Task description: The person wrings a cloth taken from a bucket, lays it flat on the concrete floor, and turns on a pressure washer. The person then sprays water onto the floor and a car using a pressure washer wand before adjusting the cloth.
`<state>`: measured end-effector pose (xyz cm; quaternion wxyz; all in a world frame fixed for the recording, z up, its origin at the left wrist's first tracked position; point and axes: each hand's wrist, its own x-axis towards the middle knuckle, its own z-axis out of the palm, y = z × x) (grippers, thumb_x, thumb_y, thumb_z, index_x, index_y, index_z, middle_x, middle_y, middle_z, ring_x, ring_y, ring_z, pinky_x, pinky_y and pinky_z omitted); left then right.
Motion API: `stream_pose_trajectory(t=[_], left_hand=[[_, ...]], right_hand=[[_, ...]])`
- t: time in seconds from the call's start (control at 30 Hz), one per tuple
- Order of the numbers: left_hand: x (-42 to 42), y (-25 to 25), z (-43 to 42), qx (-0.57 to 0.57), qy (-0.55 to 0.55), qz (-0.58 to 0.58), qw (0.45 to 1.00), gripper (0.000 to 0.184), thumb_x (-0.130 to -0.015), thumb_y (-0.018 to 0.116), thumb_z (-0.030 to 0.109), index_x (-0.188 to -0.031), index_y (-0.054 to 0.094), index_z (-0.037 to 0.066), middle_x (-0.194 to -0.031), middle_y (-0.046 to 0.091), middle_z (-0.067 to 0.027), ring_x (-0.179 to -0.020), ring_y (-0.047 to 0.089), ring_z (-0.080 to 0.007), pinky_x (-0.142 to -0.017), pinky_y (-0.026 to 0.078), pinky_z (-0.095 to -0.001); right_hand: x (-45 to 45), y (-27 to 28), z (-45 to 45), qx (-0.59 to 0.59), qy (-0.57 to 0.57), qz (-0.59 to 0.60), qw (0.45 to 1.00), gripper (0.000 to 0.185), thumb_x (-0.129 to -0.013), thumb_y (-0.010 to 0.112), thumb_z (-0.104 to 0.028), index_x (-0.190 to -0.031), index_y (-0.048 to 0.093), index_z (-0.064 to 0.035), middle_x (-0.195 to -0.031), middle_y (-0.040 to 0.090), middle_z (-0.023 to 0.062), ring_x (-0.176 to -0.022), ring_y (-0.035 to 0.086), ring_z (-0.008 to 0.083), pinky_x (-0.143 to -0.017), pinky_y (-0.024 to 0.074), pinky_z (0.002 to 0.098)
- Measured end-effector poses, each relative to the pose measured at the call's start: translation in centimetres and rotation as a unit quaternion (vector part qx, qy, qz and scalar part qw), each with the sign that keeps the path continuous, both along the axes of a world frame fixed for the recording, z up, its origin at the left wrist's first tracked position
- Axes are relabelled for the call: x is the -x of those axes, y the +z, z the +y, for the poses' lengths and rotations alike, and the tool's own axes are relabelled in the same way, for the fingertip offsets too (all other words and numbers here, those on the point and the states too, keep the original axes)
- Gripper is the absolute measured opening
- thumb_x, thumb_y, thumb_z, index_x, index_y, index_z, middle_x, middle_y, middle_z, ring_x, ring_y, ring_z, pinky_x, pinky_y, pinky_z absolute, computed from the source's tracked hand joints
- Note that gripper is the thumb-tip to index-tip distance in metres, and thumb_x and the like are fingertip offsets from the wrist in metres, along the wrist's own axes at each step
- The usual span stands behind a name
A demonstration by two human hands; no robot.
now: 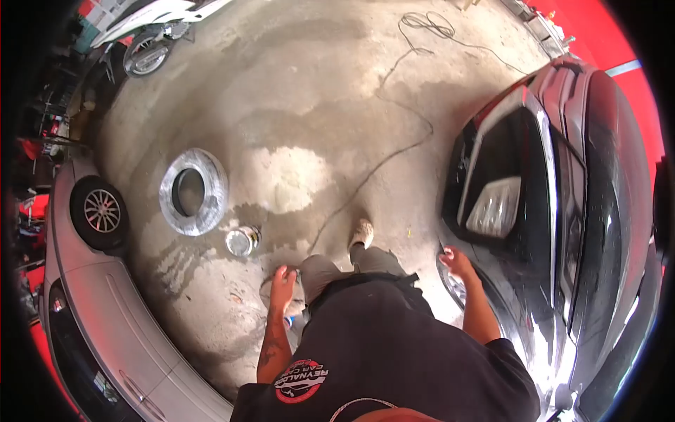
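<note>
My left hand [283,283] hangs beside my left thigh with its fingers loosely bent and a little apart, and nothing shows in it. On the other side, my right hand [457,261] is out beside the dark car's front wheel [454,287], its fingers curled together; whether they hold anything is too small to see. A blue and white item [289,321] shows beside my left forearm, partly hidden. One light shoe [362,233] is in front of me on the concrete floor [295,126]. Ahead to the left, a metal can [242,241] stands near a tire [193,191] lying flat.
The dark car [610,204] with its headlight [494,207] is close on my right. A silver car [116,316] is on the left. A black cable [401,150] snakes over the floor from a loose coil [430,25]. A motorcycle [149,55] stands at the far left.
</note>
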<state>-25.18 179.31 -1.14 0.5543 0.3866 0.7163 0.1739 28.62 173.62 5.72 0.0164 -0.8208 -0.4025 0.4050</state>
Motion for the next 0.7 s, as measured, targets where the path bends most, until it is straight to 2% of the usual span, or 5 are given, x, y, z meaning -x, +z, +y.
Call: stream_pose_trajectory(t=[0.13,0.4,0.5,0.6,0.7], left_hand=[[8.4,-8.7,-0.8,0.027,-0.026,0.077,0.996,0.067,-0.084,0.062,0.045,-0.125,0.047,-0.006,-0.127,0.050,-0.0264,-0.122,0.046,-0.0375,-0.102,0.037,-0.0400],[22.0,-1.8,23.5,0.185,-0.065,0.079,0.977,0.053,-0.084,0.066,0.038,-0.116,0.056,-0.002,-0.100,0.065,-0.0169,-0.085,0.062,-0.0236,-0.079,0.049,-0.0357],[26.3,-0.1,32.7,0.102,-0.096,0.038,0.989,0.048,-0.086,0.065,0.028,-0.122,0.052,-0.001,-0.102,0.064,-0.0129,-0.083,0.057,-0.0139,-0.073,0.046,-0.0269],[27.2,3.2,40.5,0.029,-0.040,-0.002,0.999,0.049,-0.087,0.064,0.022,-0.127,0.046,-0.001,-0.104,0.062,-0.0111,-0.079,0.054,-0.0121,-0.069,0.045,-0.0254],[25.5,5.0,47.4,0.024,-0.086,0.018,0.996,0.051,-0.088,0.063,0.024,-0.127,0.046,-0.002,-0.116,0.058,-0.0160,-0.092,0.057,-0.0169,-0.078,0.046,-0.0290]], right_hand=[[0.5,4.0,15.7,-0.163,-0.072,0.104,0.978,0.040,-0.084,0.065,-0.009,-0.121,0.053,-0.0029,-0.091,0.065,0.0081,-0.082,0.061,0.0147,-0.078,0.0481,0.0273],[6.2,4.7,27.4,-0.317,-0.219,0.025,0.922,0.043,-0.085,0.064,-0.014,-0.124,0.051,-0.0026,-0.087,0.062,0.0069,-0.076,0.057,0.0127,-0.071,0.0476,0.0262],[8.4,-4.5,21.6,-0.190,-0.272,0.001,0.944,0.045,-0.083,0.067,-0.022,-0.122,0.053,-0.0034,-0.077,0.063,0.0112,-0.066,0.059,0.0166,-0.063,0.0470,0.0304],[14.7,-7.0,16.4,0.070,-0.277,-0.007,0.958,0.062,-0.076,0.072,-0.036,-0.123,0.053,-0.0023,-0.081,0.066,0.0189,-0.070,0.066,0.0236,-0.071,0.0510,0.0374],[21.0,-5.5,14.8,0.096,-0.407,0.064,0.906,0.057,-0.081,0.068,-0.033,-0.128,0.048,-0.0064,-0.090,0.065,0.0149,-0.069,0.064,0.0231,-0.054,0.0485,0.0361]])
